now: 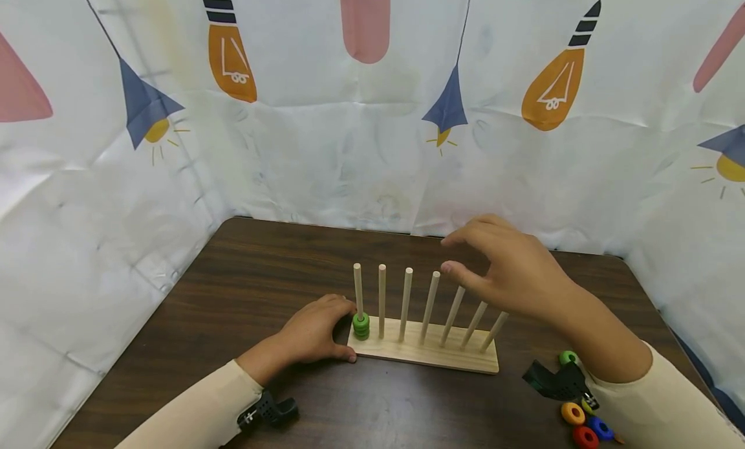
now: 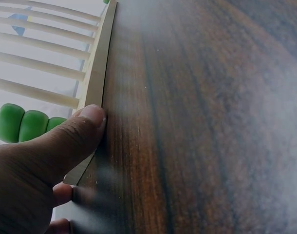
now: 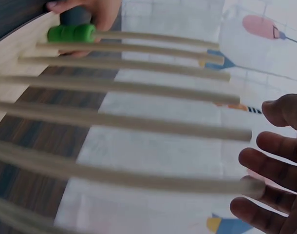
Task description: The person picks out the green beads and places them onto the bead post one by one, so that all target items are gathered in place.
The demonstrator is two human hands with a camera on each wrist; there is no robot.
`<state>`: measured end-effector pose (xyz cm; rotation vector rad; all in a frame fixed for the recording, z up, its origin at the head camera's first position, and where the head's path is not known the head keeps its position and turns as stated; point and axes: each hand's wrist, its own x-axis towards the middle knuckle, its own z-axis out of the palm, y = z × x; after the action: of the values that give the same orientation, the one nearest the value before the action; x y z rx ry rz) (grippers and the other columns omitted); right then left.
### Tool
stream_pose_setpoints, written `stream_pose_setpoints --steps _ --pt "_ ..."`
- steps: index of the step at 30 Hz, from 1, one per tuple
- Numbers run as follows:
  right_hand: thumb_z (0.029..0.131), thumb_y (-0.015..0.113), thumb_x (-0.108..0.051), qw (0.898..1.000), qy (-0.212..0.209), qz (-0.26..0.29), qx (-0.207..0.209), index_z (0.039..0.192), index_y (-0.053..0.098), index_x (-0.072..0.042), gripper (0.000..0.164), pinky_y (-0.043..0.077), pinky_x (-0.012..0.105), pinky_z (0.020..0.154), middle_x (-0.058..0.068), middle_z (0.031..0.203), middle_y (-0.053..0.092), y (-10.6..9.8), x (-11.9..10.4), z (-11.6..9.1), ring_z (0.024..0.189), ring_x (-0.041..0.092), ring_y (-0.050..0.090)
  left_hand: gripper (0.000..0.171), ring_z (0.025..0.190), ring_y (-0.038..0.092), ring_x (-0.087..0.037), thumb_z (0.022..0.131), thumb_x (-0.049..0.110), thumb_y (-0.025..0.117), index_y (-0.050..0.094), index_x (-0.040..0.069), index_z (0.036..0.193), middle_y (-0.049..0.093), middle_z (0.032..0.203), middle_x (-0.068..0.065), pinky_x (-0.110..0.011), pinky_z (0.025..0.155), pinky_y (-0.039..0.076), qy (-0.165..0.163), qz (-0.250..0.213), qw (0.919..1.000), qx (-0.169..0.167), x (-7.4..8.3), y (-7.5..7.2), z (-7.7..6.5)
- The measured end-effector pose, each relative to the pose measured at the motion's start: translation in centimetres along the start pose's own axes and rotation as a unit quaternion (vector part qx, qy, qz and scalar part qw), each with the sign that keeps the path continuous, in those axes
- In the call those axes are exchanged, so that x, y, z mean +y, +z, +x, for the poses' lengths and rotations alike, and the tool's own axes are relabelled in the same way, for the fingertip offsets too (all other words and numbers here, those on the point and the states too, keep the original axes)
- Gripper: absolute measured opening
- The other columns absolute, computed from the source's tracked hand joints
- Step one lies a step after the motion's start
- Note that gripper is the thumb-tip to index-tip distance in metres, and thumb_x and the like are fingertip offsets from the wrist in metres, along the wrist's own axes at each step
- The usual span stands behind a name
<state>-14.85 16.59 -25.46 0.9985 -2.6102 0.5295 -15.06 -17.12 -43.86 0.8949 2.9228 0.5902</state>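
A pale wooden peg board (image 1: 419, 350) with a row of several upright pegs lies on the dark table. Green rings (image 1: 361, 327) are stacked at the foot of its leftmost peg; in the left wrist view three green rings (image 2: 33, 126) show. My left hand (image 1: 311, 331) grips the board's left end, thumb against the front edge and fingers around the far side. Above the pegs toward the right, my right hand (image 1: 512, 268) hovers with fingers spread and nothing held. In the right wrist view its fingertips (image 3: 253, 158) are close to the peg tops.
Loose rings lie on the table by the right sleeve: a green ring (image 1: 567, 357), an orange ring (image 1: 573, 413), a blue ring (image 1: 600, 428) and a red ring (image 1: 584, 437), partly covered by the arm. A printed white curtain (image 1: 326, 158) hangs behind the table (image 1: 256, 268).
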Motion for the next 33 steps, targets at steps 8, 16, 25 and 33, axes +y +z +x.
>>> stream_pose_setpoints --steps 8,16,25,33 --pt "0.091 0.080 -0.029 0.999 0.023 -0.030 0.014 0.116 0.071 -0.022 0.028 0.054 0.048 0.077 -0.003 0.115 0.067 -1.1 1.7 -2.6 0.107 0.020 0.062 0.067 0.127 0.054 -0.026 0.069 0.052 0.092 0.065 0.018 0.121 0.063 0.128 -0.002 -0.051 0.100 0.048 0.000 0.006 1.0000 -0.001 -0.1 0.1 0.0" --pt "0.096 0.075 -0.026 0.997 0.054 -0.030 0.039 0.118 0.071 -0.025 0.022 0.048 0.038 0.079 -0.009 0.116 0.068 -2.0 4.0 -5.7 0.105 0.015 0.060 0.066 0.127 0.054 -0.026 0.070 0.052 0.093 0.065 0.019 0.120 0.063 0.127 -0.002 -0.050 0.100 0.048 0.004 0.007 1.0000 0.001 -0.1 0.1 0.0" --pt "0.105 0.060 -0.016 0.996 0.080 -0.035 0.030 0.121 0.070 -0.020 0.020 0.044 0.035 0.077 0.001 0.120 0.065 -1.9 7.0 -9.7 0.101 0.014 0.055 0.066 0.125 0.055 -0.025 0.070 0.052 0.092 0.065 0.019 0.119 0.064 0.125 -0.001 -0.049 0.099 0.049 0.011 0.010 0.9999 0.003 -0.3 0.1 0.0" --pt "0.104 0.063 -0.021 0.991 0.118 -0.056 0.018 0.120 0.070 -0.017 0.018 0.049 0.042 0.072 0.004 0.119 0.067 -1.3 8.8 -12.3 0.103 0.024 0.058 0.064 0.125 0.055 -0.025 0.069 0.052 0.093 0.065 0.020 0.118 0.064 0.124 0.000 -0.049 0.099 0.049 0.014 0.011 0.9998 0.004 -0.1 0.1 0.1"
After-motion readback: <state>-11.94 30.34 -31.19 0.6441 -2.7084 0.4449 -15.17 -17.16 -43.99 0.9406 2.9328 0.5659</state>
